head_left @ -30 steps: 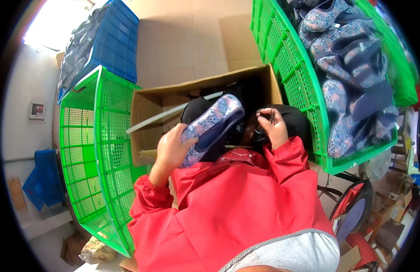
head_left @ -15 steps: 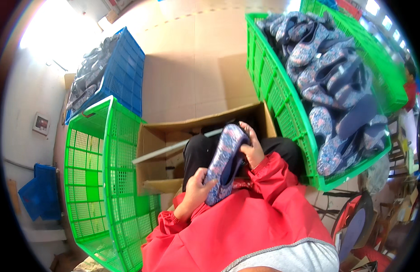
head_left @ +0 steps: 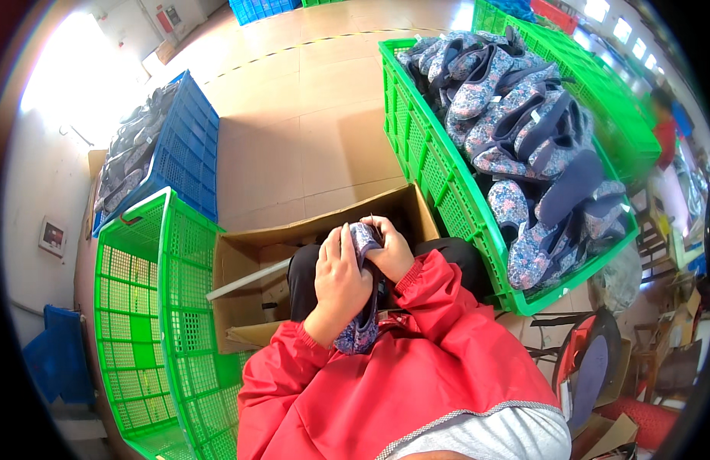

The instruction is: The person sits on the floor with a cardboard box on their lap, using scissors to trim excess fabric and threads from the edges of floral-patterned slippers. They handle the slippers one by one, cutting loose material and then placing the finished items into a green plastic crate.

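Between my hands, over my lap, is a flower-patterned blue slipper [head_left: 356,337] with a dark inside. My left hand [head_left: 343,274] lies across its side, fingers together and pointing to the far end. My right hand [head_left: 391,249] grips the far end, its thumb near the opening and its fingers curled at the rim. Much of the slipper is hidden under the left hand. Just beyond my knees stands an open cardboard box [head_left: 332,215]. A pale bar [head_left: 248,279] rests across the box's left side.
To the right, a green crate [head_left: 439,192] is heaped with similar slippers [head_left: 524,123]; another green crate [head_left: 593,92] stands behind it. A green crate [head_left: 167,307] lies at my left, beside a blue crate [head_left: 182,146] of dark footwear. A round-topped stand [head_left: 593,368] is at the lower right.
My left hand has moved from the slipper's near end up along its side toward the far end. The right hand has closed in beside it. The head view has tilted up slightly.
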`<act>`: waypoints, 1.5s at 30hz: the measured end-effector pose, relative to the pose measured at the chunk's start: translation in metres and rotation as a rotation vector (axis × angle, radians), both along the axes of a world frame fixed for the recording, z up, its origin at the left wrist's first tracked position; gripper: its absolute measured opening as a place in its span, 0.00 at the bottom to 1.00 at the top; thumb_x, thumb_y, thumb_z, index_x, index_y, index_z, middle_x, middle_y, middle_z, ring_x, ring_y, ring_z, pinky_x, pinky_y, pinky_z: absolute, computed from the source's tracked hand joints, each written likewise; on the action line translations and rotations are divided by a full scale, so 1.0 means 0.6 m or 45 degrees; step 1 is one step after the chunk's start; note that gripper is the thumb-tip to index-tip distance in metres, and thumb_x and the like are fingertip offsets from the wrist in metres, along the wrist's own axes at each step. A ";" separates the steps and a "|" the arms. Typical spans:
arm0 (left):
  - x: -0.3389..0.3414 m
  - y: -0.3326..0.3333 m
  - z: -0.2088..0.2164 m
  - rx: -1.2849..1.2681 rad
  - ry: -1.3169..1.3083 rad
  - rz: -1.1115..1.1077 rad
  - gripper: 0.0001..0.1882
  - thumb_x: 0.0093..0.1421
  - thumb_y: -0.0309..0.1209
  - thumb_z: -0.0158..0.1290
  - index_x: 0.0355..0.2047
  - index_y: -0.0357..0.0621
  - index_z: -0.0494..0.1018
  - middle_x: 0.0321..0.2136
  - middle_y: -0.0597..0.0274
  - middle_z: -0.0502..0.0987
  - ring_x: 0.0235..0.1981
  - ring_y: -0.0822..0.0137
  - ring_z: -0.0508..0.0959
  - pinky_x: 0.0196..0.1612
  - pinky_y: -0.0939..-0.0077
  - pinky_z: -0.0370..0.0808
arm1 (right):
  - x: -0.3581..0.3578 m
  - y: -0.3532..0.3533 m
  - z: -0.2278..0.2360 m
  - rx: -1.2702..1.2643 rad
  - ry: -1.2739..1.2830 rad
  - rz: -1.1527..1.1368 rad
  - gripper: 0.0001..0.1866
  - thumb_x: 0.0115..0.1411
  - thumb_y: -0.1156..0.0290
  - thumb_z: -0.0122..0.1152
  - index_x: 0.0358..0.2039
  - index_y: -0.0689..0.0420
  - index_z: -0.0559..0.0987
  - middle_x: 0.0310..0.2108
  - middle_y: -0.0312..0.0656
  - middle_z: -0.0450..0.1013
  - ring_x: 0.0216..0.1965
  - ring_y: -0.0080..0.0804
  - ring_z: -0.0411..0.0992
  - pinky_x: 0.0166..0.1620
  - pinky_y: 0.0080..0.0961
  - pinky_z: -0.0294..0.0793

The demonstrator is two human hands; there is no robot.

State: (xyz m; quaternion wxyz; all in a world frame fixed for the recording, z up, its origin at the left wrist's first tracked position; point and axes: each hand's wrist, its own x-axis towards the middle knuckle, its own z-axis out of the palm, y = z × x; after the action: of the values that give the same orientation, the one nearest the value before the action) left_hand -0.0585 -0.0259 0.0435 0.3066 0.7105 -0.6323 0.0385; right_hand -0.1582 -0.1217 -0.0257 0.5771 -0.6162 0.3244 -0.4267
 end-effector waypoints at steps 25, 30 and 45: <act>0.040 -0.048 -0.024 0.158 -0.051 0.120 0.24 0.45 0.25 0.55 0.46 0.39 0.75 0.39 0.52 0.75 0.45 0.50 0.74 0.52 0.63 0.72 | -0.009 0.000 0.032 -0.308 0.663 -0.010 0.29 0.49 0.75 0.67 0.53 0.60 0.73 0.47 0.50 0.76 0.49 0.42 0.76 0.55 0.30 0.73; 0.056 -0.039 -0.029 0.270 -0.245 -0.040 0.21 0.45 0.24 0.55 0.43 0.37 0.75 0.37 0.53 0.75 0.43 0.53 0.74 0.50 0.65 0.73 | -0.008 -0.005 0.003 -0.379 0.701 -0.106 0.20 0.49 0.80 0.62 0.46 0.60 0.78 0.41 0.51 0.77 0.43 0.47 0.77 0.48 0.34 0.75; 0.118 0.020 0.022 0.326 -0.604 -0.718 0.10 0.45 0.25 0.54 0.30 0.39 0.73 0.29 0.55 0.71 0.31 0.54 0.74 0.36 0.63 0.75 | -0.036 0.008 0.024 -0.293 0.195 0.586 0.11 0.47 0.85 0.60 0.33 0.63 0.80 0.30 0.45 0.77 0.33 0.34 0.76 0.39 0.27 0.74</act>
State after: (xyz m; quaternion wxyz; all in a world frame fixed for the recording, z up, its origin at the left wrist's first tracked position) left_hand 0.0126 -0.0137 0.0566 0.0592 0.5126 -0.8558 0.0366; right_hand -0.1798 -0.1170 -0.0112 0.5590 -0.7657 0.1676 -0.2704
